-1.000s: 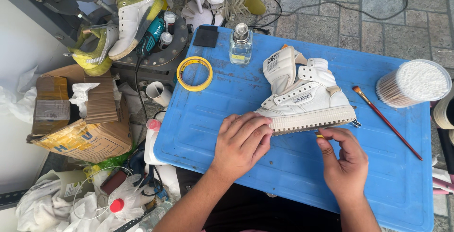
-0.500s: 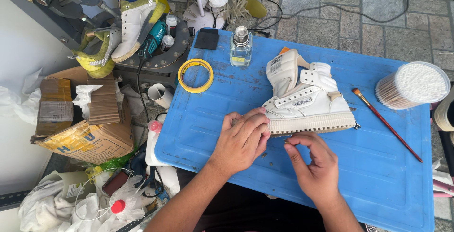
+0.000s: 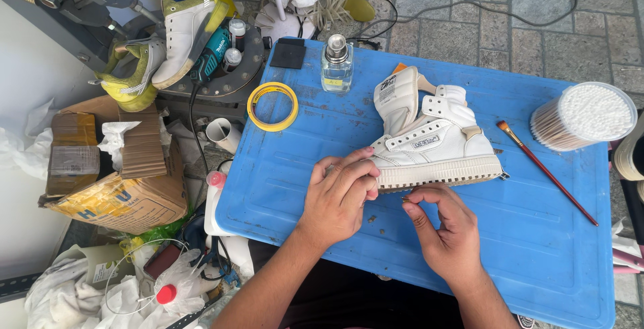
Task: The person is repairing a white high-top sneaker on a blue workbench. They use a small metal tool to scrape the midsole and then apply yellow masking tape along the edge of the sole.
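The white high-top sneaker [image 3: 436, 144] lies on its side on the blue tabletop [image 3: 282, 181]. Your left hand [image 3: 339, 198] clamps its toe; your right hand [image 3: 446, 228] pinches something tiny at the sole edge, which looks mostly untreated. Paintbrush [image 3: 547, 173], cotton swabs [image 3: 583, 118], tape roll [image 3: 272, 105] and bottle [image 3: 336, 66] lie clear.

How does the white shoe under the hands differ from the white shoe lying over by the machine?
The high-top shoe is ankle-high with straps; the low sneaker is low-cut with a yellow-green sole edge. The high-top shoe lies on the blue table, steadied by the left hand, with the right hand pinching at its sole. The low sneaker leans untouched on the machine. Both have mainly white uppers.
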